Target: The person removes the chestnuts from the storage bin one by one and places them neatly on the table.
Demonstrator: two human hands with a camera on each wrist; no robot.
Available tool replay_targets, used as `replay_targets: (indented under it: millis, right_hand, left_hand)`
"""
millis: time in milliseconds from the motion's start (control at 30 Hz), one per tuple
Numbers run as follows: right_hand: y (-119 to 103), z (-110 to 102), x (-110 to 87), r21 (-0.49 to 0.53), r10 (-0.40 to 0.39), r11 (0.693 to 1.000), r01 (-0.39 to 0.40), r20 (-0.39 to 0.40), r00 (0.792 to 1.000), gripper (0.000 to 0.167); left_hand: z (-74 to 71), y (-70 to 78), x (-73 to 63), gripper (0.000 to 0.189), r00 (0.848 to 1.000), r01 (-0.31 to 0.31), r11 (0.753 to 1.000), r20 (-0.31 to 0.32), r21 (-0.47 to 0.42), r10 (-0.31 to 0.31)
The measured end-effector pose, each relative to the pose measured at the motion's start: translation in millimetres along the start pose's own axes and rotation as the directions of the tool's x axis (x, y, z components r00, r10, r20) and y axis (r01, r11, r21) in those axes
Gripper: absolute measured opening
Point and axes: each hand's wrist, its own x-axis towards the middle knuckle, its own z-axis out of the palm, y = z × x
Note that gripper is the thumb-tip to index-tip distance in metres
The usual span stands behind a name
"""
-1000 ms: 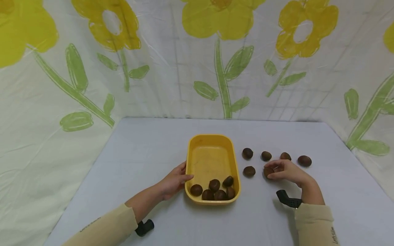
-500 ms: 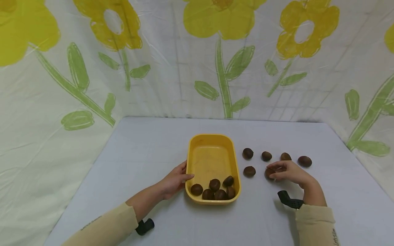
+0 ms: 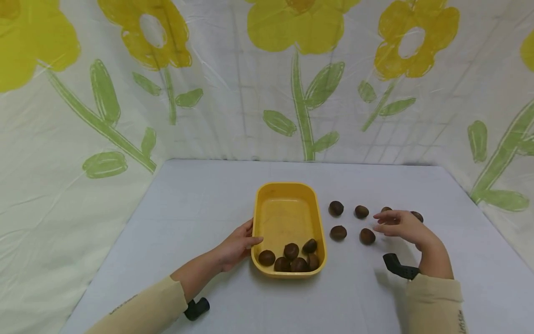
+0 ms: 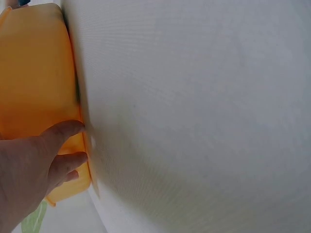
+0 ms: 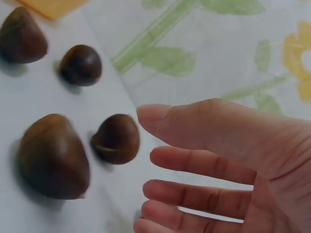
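At the near left side of a yellow tray (image 3: 288, 213), my left hand (image 3: 238, 246) grips the wall, thumb over the rim and fingers outside. In the left wrist view its fingertips (image 4: 73, 127) press against the tray's outer side. Several brown chestnuts (image 3: 290, 251) are bunched at the tray's near end. My right hand (image 3: 402, 227) hovers over the table with nothing between thumb and fingers. Just left of it lies a chestnut (image 3: 367, 236). Behind the hand, a chestnut (image 3: 417, 216) and another chestnut (image 3: 386, 209) are partly hidden.
Two more chestnuts, a back one (image 3: 336, 208) and a front one (image 3: 338, 233), lie right of the tray, with a small chestnut (image 3: 361, 212) beside them. A white cloth covers the table (image 3: 200, 195). A flower-printed curtain (image 3: 217, 102) stands behind it.
My right hand has let go of the front chestnut, which now sits slightly right of its earlier spot. The hand has moved up and right. My left hand and the tray stay put.
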Motion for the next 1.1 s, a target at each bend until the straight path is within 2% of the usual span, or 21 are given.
replay_targets:
  millis: [100,233,467,800,1100]
  right_hand:
    - [-7,-7,-1.2,-0.027,-0.014,1.000,0.013,-0.027,1.000,0.057]
    - [-27,-10,-0.7,-0.031,-0.087,0.996,0.086,-0.039,0.995,0.055]
    - [-74,-4,11.3,-0.028,-0.194,0.981,0.194,0.009,0.981,0.053]
    - [-121,25,33.5,-0.029,-0.285,0.957,0.290,0.116,0.952,0.053]
    - [-151,62,48.1,-0.027,-0.333,0.938,0.346,0.208,0.920,0.049]
  left_hand:
    - [-0.2,0.1,-0.4,0.067,1.000,-0.003,1.000,0.007,-0.004,0.003]
    - [-0.4,0.6,-0.6,0.067,1.000,-0.005,1.000,0.009,-0.007,0.005]
    - [-0.9,0.0,-0.6,0.067,1.000,-0.009,1.000,0.016,-0.008,0.009]
    - [-0.6,-0.9,-1.5,0.066,1.000,-0.011,1.000,0.028,-0.002,0.011]
    - [-0.9,-0.2,-2.1,0.066,1.000,-0.018,1.000,0.023,0.007,0.018]
